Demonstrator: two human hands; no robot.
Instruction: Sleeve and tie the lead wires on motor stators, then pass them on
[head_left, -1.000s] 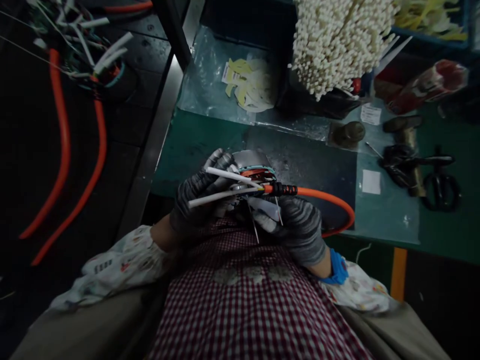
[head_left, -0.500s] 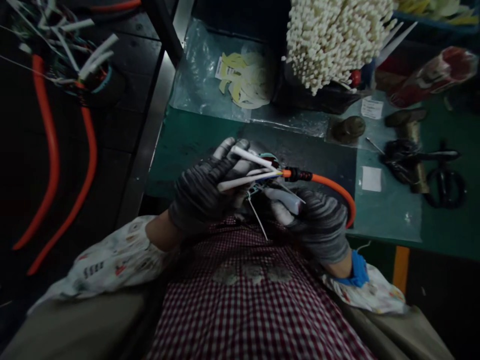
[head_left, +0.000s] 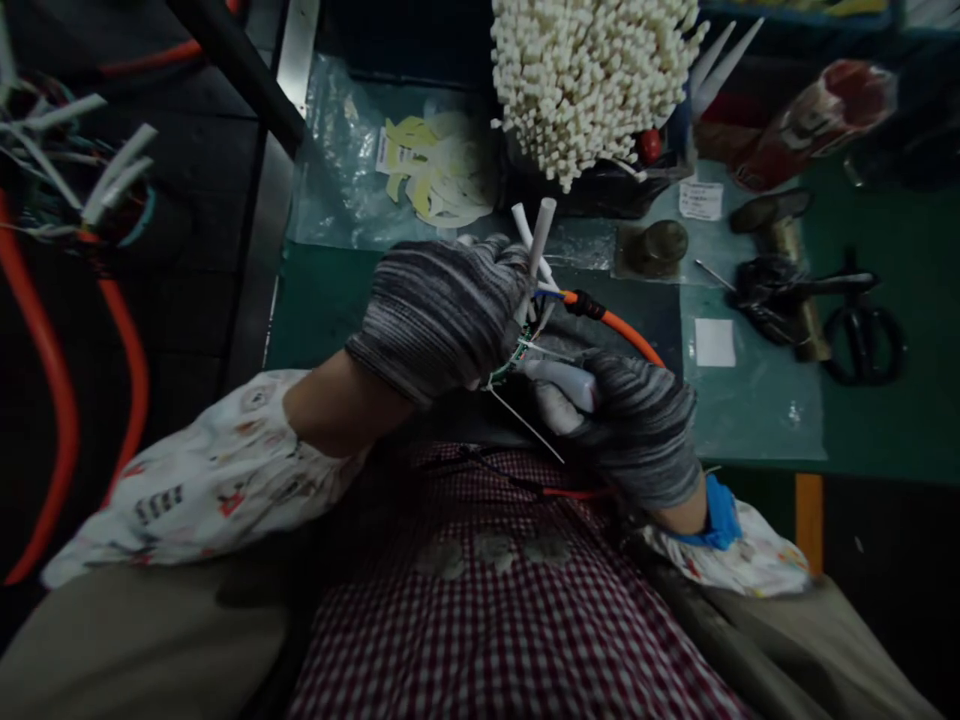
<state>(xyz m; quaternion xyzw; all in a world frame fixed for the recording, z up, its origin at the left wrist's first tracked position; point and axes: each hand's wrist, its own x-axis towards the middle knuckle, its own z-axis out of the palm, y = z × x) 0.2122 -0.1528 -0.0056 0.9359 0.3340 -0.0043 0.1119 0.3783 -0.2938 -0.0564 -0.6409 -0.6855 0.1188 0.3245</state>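
Note:
My left hand [head_left: 450, 315], in a striped grey glove, is curled palm down over a bundle of wires [head_left: 527, 340] with green windings. Its fingertips are partly hidden behind white sleeves [head_left: 541, 240] that stand up from the wires. An orange cable [head_left: 630, 335] with a black collar joins the bundle from the right. My right hand [head_left: 634, 425], gloved alike, is closed around a pale, tapered tool handle [head_left: 566, 382] whose tip points left at the windings. Thin white ties [head_left: 529, 428] stick out from the bundle. What lies under my left palm is hidden.
Behind my hands stands a box packed with white sticks [head_left: 596, 85]. Yellow strips [head_left: 435, 165] lie on plastic film. To the right are a hammer [head_left: 799, 270], black scissors [head_left: 855, 325] and a red container [head_left: 821, 125]. Orange cables [head_left: 124, 350] hang at the left.
My left hand has turned over from palm up to palm down and closed. The white sleeves have swung from pointing left to upright. My right hand keeps its hold on the tool. The view has shifted right.

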